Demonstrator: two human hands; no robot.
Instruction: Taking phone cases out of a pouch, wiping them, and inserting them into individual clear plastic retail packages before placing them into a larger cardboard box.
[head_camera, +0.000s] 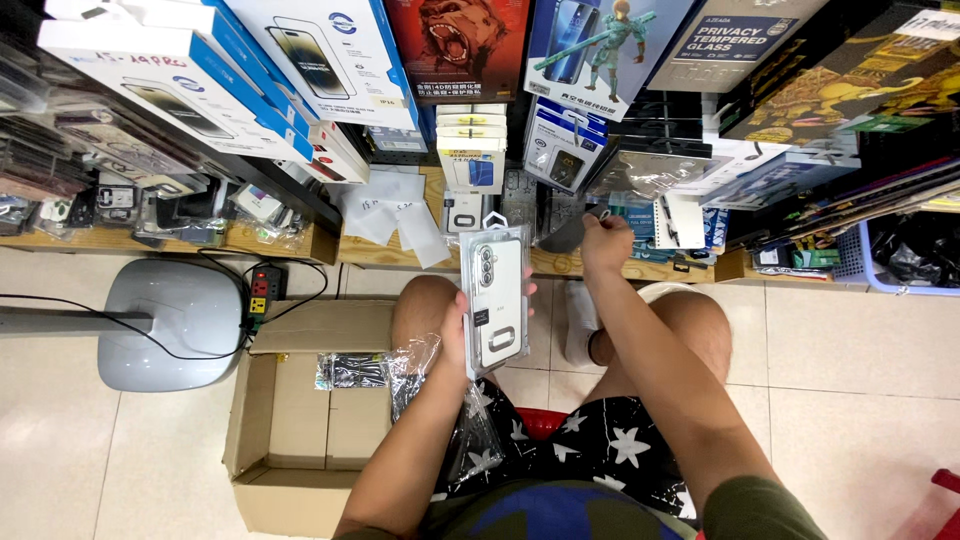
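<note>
Seen from above, sitting low by a wooden shelf (380, 255). Left hand (455, 335) in the middle of the frame, fingers wrapped around a clear pack (494, 298) with a white phone case inside. Pack held upright above the left knee, long and flat, with a small hang hole on top. Right hand (606, 243) a bit higher and to the right, fingers pinched shut on a grey pouch (570, 232) at the shelf edge.

Lower left: an open brown box (300, 420) on the pale floor, with a shiny black bag (352, 371) on its flap. Just above the box, a red and black power strip (262, 290) with black wires. Far left: a round grey stool (170, 320).

Upper left: big white and blue boxes (240, 70) with phone pictures, leaning in a row. Top middle: a red box (455, 45) with a roaring ape. Next to it, a blue box (595, 50) with a green cartoon fighter. Top right: a grey sign box (730, 40), then a black box (850, 85) with gold drawing. Below the red box, small yellow and white packs (471, 150) in a stack. White paper slips (385, 205) lying on the shelf. Far right: a blue basket (860, 262).
</note>
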